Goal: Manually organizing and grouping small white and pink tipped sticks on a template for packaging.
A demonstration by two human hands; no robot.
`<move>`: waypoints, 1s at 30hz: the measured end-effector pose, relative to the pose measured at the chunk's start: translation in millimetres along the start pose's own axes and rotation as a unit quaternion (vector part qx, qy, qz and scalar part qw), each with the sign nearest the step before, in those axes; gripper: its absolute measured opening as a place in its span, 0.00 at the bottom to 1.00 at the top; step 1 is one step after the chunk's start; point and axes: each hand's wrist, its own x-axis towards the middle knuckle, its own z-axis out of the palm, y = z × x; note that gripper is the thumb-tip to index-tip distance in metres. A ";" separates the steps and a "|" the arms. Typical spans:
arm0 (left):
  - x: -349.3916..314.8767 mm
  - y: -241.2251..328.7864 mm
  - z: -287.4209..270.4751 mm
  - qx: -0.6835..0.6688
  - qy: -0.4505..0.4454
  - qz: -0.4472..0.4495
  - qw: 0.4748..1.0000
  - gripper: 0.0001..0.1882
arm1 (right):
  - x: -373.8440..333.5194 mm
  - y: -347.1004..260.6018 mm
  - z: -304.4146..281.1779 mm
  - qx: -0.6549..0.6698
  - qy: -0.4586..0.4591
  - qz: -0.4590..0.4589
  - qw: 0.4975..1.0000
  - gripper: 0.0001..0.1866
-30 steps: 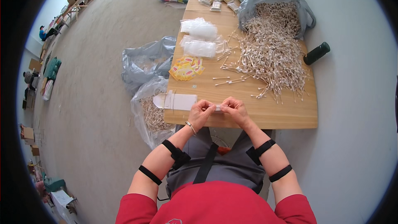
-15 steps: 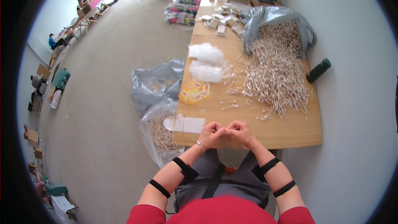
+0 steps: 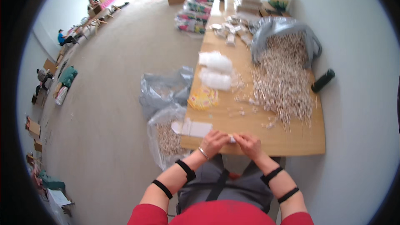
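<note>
At the table's near edge, my left hand (image 3: 214, 142) and my right hand (image 3: 249, 145) are close together, fingers closed. Between their fingertips they hold a small white piece (image 3: 232, 139), mostly covered and too blurred to name. Left of my left hand lies a flat white strip (image 3: 199, 129) with a rounded end past the table edge. Beyond it are yellow printed cards (image 3: 203, 98) and two stacks of clear plastic bags (image 3: 215, 79). A large heap of cotton swabs (image 3: 284, 85) spills from a grey plastic bag (image 3: 313, 41) on the right.
A dark green bottle (image 3: 323, 81) is at the table's right edge. Small filled packets (image 3: 230, 38) lie farther back. On the floor at left are a grey plastic bag (image 3: 164, 91) and a clear bag of swabs (image 3: 168, 139). Other people sit along the far left wall.
My hands have shifted slightly, and a white piece now shows between my fingertips. The whole view has moved, so the table appears lower and farther right.
</note>
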 end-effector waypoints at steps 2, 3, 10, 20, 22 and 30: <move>3.3 -1.3 -4.3 0.034 0.009 0.008 0.999 0.12 | 13.5 -1.9 -5.3 -0.049 0.028 -0.072 0.996 0.18; 1.9 -1.3 -4.1 0.054 0.023 0.008 0.998 0.12 | 18.0 -2.6 -7.0 -0.066 0.015 -0.075 0.995 0.17; -5.1 9.8 8.9 0.032 0.051 -0.044 0.997 0.13 | 11.0 -0.3 -6.9 -0.076 0.013 -0.081 0.994 0.15; -6.9 6.1 11.2 -0.299 0.042 -0.345 0.889 0.07 | 28.0 -16.3 -11.1 0.264 -0.022 0.221 0.939 0.13; -7.6 4.1 11.7 -0.328 0.037 -0.386 0.862 0.07 | 29.1 -14.0 -8.4 0.273 -0.031 0.229 0.934 0.11; -5.9 2.7 8.2 -0.321 0.060 -0.342 0.881 0.04 | 36.9 -15.7 -6.6 0.216 -0.021 0.191 0.957 0.04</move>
